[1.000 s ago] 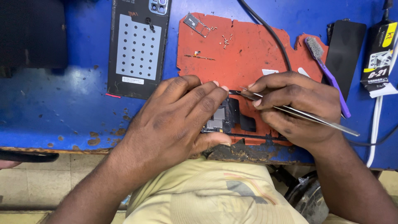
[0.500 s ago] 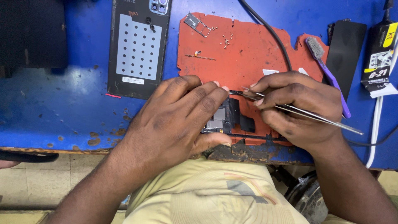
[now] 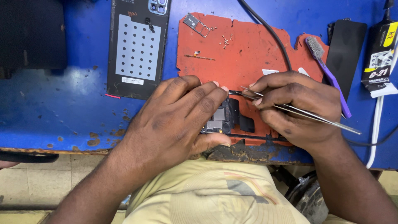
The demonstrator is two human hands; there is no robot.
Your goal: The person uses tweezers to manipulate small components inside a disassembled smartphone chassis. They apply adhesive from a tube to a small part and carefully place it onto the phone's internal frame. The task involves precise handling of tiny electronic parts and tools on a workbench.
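Stretching wide, blue surface (image 3: 49, 120) carrying red mat (image 3: 248, 54), keeping loose screws (image 3: 226, 39) from rolling off. Lying face-down beside it, phone back cover (image 3: 137, 49), set clear of the work. Pressing flat, fingers together, left hand (image 3: 174, 120) steadying opened phone (image 3: 226, 118) at mat's near edge. Pinching shut on tweezers (image 3: 298, 110), right hand (image 3: 298, 108) aiming tips at the board.

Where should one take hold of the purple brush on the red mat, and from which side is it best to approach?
Grip the purple brush at mid-handle, coming from its right side. The bristle head points away toward the mat's top edge, the right hand covers the left approach, and the lower handle end lies beside the tweezers.
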